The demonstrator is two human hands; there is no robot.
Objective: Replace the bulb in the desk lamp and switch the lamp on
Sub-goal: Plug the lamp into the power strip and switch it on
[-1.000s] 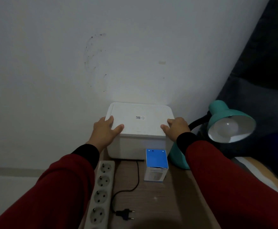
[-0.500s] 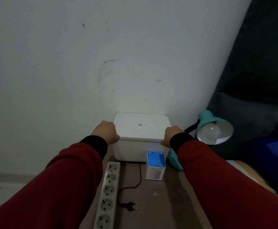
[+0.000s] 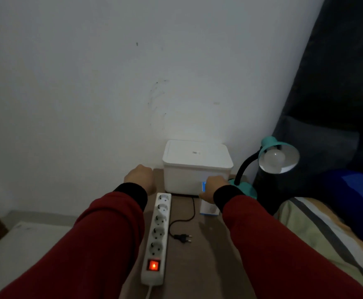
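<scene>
A teal desk lamp [image 3: 278,156] with a black gooseneck stands at the table's back right, a white unlit bulb [image 3: 273,159] in its shade. Its black plug [image 3: 183,237] lies loose on the table beside a white power strip [image 3: 158,234] whose red switch [image 3: 153,265] glows. My right hand [image 3: 215,187] is closed over the top of a small white bulb box [image 3: 208,210] with a blue lid, in front of the lamp's base. My left hand [image 3: 139,176] is curled, holds nothing, and hovers left of the white lidded container [image 3: 197,167].
The brown table [image 3: 202,268] stands against a white wall. A bed with a striped sheet [image 3: 327,231] and a blue pillow [image 3: 357,195] borders the table on the right, with a dark cushion behind the lamp.
Both hands have left the white container. My right hand came down onto the bulb box and my left hand drew back to the left. The view has pulled back.
</scene>
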